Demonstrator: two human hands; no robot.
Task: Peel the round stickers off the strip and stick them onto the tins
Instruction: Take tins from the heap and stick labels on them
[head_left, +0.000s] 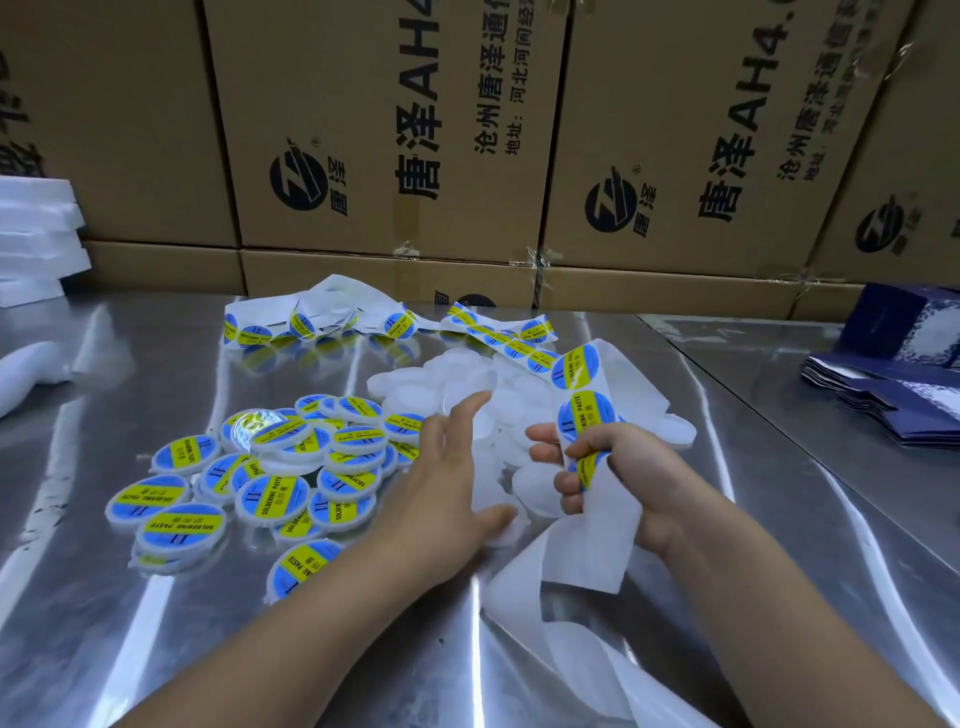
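A long white backing strip carrying round blue-and-yellow stickers runs from the far table down past my right hand, whose fingers grip it just below a sticker. A heap of plain white round tins lies in the middle. My left hand hovers over the near side of that heap with fingers spread and relaxed, holding nothing. To its left, several tins with stickers on them are piled together.
The work surface is a shiny metal table. Brown cardboard boxes wall off the back. Dark blue flat cartons are stacked at the right edge. White foam pieces sit at far left.
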